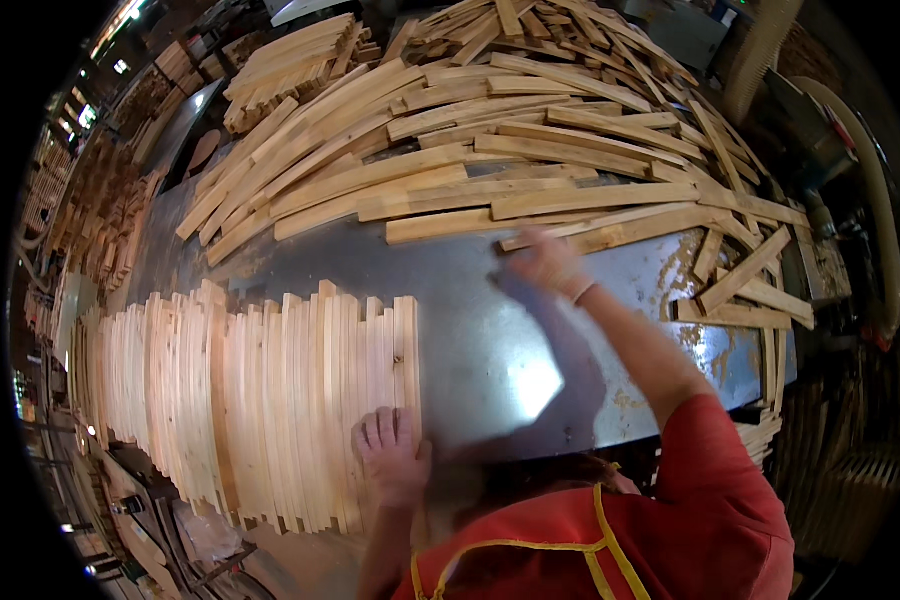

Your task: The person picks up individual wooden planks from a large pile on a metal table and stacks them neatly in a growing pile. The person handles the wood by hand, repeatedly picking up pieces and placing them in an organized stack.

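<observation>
Pale strips (270, 390) fill the left of the table (460, 350); near their right edge rests my left hand (394, 460), fingers spread. Bare metal leaves room beside them. My right hand (548, 265), blurred, meets a slat's end; gripping or not, I can't tell.

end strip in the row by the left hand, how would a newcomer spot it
Find the metal table, then the row of pale wooden strips at its left. Go to its right end, by the left hand. The end strip has bare metal, not another strip, on its right.
</observation>
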`<state>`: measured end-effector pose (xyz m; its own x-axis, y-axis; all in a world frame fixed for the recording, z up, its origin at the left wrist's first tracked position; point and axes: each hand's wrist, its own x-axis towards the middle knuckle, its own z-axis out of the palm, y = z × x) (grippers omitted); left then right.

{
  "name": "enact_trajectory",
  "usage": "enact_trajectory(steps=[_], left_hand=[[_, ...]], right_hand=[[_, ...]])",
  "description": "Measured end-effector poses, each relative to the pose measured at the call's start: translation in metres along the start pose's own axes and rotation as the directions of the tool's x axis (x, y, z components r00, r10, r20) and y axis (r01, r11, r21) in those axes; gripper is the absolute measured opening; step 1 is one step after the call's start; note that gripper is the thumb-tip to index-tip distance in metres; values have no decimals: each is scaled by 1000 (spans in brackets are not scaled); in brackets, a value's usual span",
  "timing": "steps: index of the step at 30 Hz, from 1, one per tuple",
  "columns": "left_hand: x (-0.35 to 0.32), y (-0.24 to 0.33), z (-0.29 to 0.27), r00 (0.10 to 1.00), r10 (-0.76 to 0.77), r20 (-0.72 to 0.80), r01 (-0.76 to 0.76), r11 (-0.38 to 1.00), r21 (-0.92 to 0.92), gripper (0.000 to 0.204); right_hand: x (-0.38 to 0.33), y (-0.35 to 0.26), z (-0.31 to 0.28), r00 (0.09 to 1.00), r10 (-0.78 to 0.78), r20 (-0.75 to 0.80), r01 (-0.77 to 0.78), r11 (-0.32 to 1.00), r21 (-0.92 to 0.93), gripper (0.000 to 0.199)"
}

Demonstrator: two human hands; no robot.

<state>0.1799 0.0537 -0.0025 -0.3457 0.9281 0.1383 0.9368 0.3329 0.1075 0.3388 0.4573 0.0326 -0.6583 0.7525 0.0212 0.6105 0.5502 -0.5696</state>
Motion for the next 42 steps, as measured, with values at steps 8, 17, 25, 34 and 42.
enact_trajectory(steps=[8, 17, 25, 34, 42], left_hand=[[25, 6, 2, 999, 27, -40, -28, 999, -20, 58], [16, 4, 3, 1000, -11, -6, 10, 999, -51, 61], [-1, -3, 10, 998, 57, -17, -56, 998, 8, 70], [-15, -23, 20, 974, 226, 10, -224, 971, -77, 71], [-6, 15, 12, 973, 59, 221, -99, 980, 172, 81]], right_hand=[[83, 157, -87, 967, 249, 50, -165, 767, -620, 95], [-49, 56, -46, 830, 342, 441, -179, 912, -369, 86], [-174, 3, 33, 861, 442, 254, -502, 822, 271, 70], [-230, -135, 163, 708, -149, 690, -63, 960, 273, 53], [-212, 100, 61, 916, 201, -346, -193, 979, 59, 33]])
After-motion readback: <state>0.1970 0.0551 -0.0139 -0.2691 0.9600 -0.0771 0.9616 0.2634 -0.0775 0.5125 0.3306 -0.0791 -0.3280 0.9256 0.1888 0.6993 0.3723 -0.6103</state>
